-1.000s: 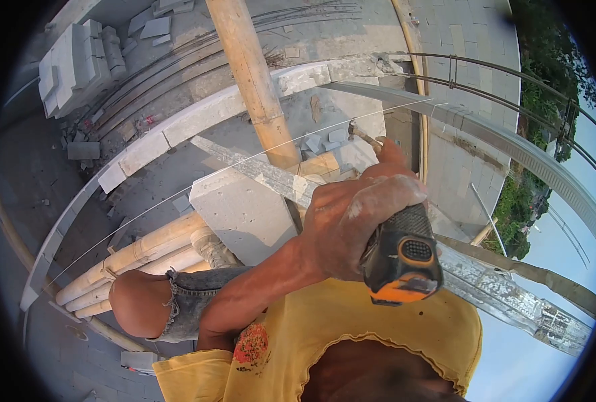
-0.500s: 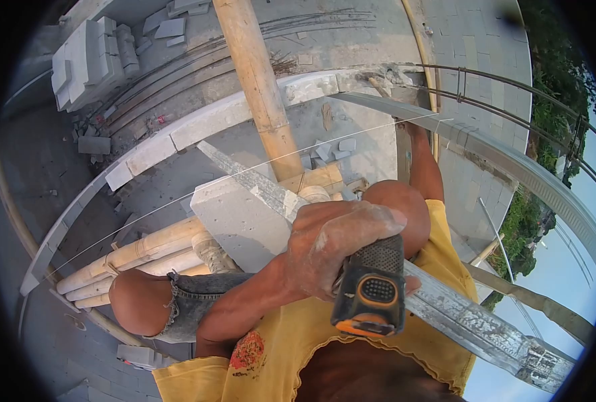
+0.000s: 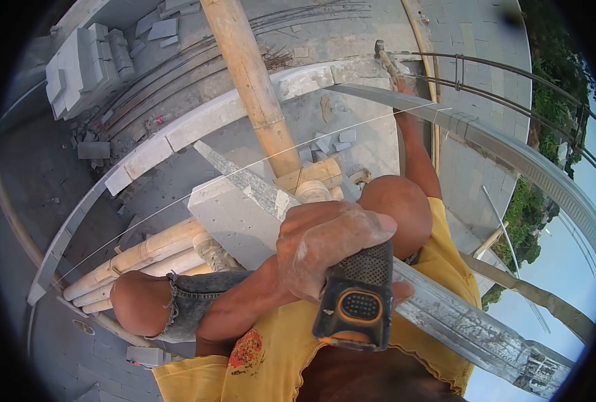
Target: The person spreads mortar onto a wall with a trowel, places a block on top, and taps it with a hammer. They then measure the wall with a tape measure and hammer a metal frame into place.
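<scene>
My left hand (image 3: 335,244) is closed around a black and orange tape measure (image 3: 357,295) and a long, mortar-stained metal straightedge (image 3: 452,315). The bar runs diagonally under the hand, its narrow far end lying over a pale block (image 3: 234,218). Farther out, my right hand (image 3: 402,92), partly hidden by a metal channel, is closed on the wooden handle of a hammer (image 3: 387,61). The hammer's head is by the far end of the curved row of white blocks (image 3: 304,82), near the rebar.
A taut white string (image 3: 271,159) crosses over the blocks. Bamboo poles (image 3: 254,87) stand and lie around my knees. The metal channel (image 3: 485,134) slants along the right. Rebar (image 3: 499,61) juts out beyond it. Stacked blocks (image 3: 77,74) stand at the back left.
My right hand and the hammer have moved outward, up in the view, so the hammer head shows more clearly. My left hand has shifted slightly left with the tape measure.
</scene>
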Demonstrator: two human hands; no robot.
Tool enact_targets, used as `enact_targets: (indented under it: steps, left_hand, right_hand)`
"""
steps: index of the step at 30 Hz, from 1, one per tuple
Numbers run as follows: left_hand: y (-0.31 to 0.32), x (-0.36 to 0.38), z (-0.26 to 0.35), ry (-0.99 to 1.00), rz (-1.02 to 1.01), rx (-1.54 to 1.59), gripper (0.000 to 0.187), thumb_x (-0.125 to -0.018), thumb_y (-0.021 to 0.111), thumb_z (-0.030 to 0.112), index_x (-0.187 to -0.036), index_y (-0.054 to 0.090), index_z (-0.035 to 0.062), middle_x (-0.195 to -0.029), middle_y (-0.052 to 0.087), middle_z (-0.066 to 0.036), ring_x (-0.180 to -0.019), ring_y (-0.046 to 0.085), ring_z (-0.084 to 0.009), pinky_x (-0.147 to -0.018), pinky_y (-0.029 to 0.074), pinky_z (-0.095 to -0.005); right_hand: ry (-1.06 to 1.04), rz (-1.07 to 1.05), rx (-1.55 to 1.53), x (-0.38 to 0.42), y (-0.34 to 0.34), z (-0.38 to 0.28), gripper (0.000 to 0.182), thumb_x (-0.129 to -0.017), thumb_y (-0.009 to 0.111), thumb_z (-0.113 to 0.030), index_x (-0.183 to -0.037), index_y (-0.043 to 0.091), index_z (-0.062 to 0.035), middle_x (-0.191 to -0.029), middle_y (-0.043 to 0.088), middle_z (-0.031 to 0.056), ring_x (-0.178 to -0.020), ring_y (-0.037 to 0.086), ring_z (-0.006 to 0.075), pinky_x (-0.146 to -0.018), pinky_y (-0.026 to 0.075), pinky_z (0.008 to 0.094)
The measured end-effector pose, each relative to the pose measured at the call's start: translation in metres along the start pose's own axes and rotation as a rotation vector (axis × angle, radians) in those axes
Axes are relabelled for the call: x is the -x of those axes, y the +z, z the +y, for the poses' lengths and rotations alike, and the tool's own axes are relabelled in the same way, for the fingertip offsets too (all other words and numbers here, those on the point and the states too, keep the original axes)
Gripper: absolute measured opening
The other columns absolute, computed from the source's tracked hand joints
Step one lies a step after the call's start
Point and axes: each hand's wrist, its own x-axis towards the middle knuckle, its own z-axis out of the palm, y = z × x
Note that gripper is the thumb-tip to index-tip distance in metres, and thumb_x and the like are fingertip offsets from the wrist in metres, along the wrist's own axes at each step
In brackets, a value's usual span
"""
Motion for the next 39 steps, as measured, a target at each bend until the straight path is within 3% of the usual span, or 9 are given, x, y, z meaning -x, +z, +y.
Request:
enact_targets:
  steps: [6, 11, 16, 26, 29, 31, 32, 35, 39]
  left_hand:
    - [0.000, 0.000, -0.007, 0.033, 0.030, 0.040, 0.077, -0.065, 0.094, 0.014, -0.128, 0.052, -0.0011, -0.089, 0.069, -0.013, -0.068, 0.069, -0.0220, -0.056, 0.055, -0.0313]
    - [0.010, -0.002, -0.006, -0.004, 0.144, 0.006, 0.065, -0.070, 0.094, 0.032, -0.115, 0.062, -0.0025, -0.067, 0.065, -0.007, -0.055, 0.066, -0.0190, -0.047, 0.051, -0.0307]
    - [-0.002, 0.005, -0.001, -0.035, 0.011, 0.073, 0.076, -0.065, 0.093, 0.008, -0.129, 0.054, -0.0020, -0.104, 0.068, -0.016, -0.071, 0.069, -0.0230, -0.057, 0.055, -0.0303]
    - [0.002, 0.003, -0.006, 0.049, 0.052, 0.035, 0.078, -0.065, 0.093, 0.010, -0.128, 0.051, -0.0058, -0.103, 0.066, -0.017, -0.073, 0.070, -0.0221, -0.059, 0.055, -0.0295]
    - [0.013, 0.002, -0.007, 0.059, 0.178, -0.005, 0.069, -0.067, 0.094, 0.024, -0.119, 0.058, -0.0036, -0.087, 0.068, -0.013, -0.064, 0.069, -0.0210, -0.053, 0.054, -0.0308]
    - [0.015, 0.003, -0.007, 0.030, 0.195, 0.004, 0.066, -0.068, 0.095, 0.031, -0.115, 0.062, -0.0029, -0.079, 0.069, -0.012, -0.060, 0.069, -0.0208, -0.050, 0.054, -0.0317]
    - [0.013, 0.004, -0.006, 0.004, 0.167, 0.021, 0.066, -0.068, 0.095, 0.031, -0.114, 0.062, -0.0031, -0.079, 0.069, -0.012, -0.060, 0.069, -0.0211, -0.050, 0.054, -0.0319]
    - [0.018, 0.001, -0.011, 0.076, 0.235, -0.001, 0.066, -0.068, 0.095, 0.030, -0.113, 0.062, -0.0037, -0.075, 0.068, -0.012, -0.059, 0.068, -0.0217, -0.050, 0.054, -0.0323]
    - [0.013, 0.002, -0.009, 0.044, 0.202, -0.004, 0.065, -0.068, 0.095, 0.030, -0.112, 0.062, -0.0043, -0.070, 0.066, -0.011, -0.056, 0.067, -0.0220, -0.049, 0.054, -0.0323]
  right_hand:
    - [-0.361, -0.099, -0.025, -0.010, -0.001, 0.047, 0.031, -0.098, 0.059, -0.026, -0.126, 0.063, -0.0135, -0.088, 0.068, 0.0220, -0.082, 0.067, 0.0417, -0.071, 0.049, 0.0557]
    - [-0.189, 0.155, 0.036, 0.006, 0.018, 0.002, 0.029, -0.101, 0.054, -0.031, -0.123, 0.062, -0.0131, -0.088, 0.069, 0.0219, -0.082, 0.068, 0.0424, -0.069, 0.049, 0.0566]
    - [-0.269, 0.113, 0.012, -0.013, -0.002, 0.012, 0.033, -0.101, 0.053, -0.035, -0.126, 0.060, -0.0141, -0.086, 0.067, 0.0238, -0.080, 0.066, 0.0457, -0.067, 0.048, 0.0579]
    - [-0.067, 0.029, 0.157, -0.018, -0.009, -0.018, 0.033, -0.099, 0.056, -0.033, -0.124, 0.061, -0.0123, -0.082, 0.068, 0.0246, -0.078, 0.068, 0.0440, -0.068, 0.051, 0.0576]
    - [-0.110, 0.170, -0.050, -0.012, 0.008, 0.000, 0.032, -0.098, 0.057, -0.034, -0.123, 0.061, -0.0137, -0.083, 0.069, 0.0232, -0.079, 0.068, 0.0429, -0.068, 0.052, 0.0571]
    - [-0.060, -0.061, 0.201, -0.025, -0.013, -0.001, 0.034, -0.098, 0.056, -0.038, -0.127, 0.060, -0.0198, -0.092, 0.071, 0.0222, -0.087, 0.069, 0.0455, -0.071, 0.053, 0.0580]
    - [-0.033, -0.172, 0.325, -0.030, -0.024, -0.006, 0.036, -0.098, 0.056, -0.041, -0.129, 0.059, -0.0229, -0.096, 0.072, 0.0217, -0.091, 0.069, 0.0468, -0.072, 0.054, 0.0585]
    - [0.022, -0.027, 0.229, -0.022, -0.023, -0.038, 0.037, -0.097, 0.057, -0.039, -0.130, 0.058, -0.0230, -0.098, 0.072, 0.0211, -0.089, 0.070, 0.0453, -0.073, 0.054, 0.0585]
    - [0.048, -0.110, 0.327, -0.028, -0.019, -0.040, 0.035, -0.098, 0.057, -0.038, -0.129, 0.058, -0.0211, -0.092, 0.071, 0.0205, -0.085, 0.070, 0.0436, -0.070, 0.053, 0.0576]
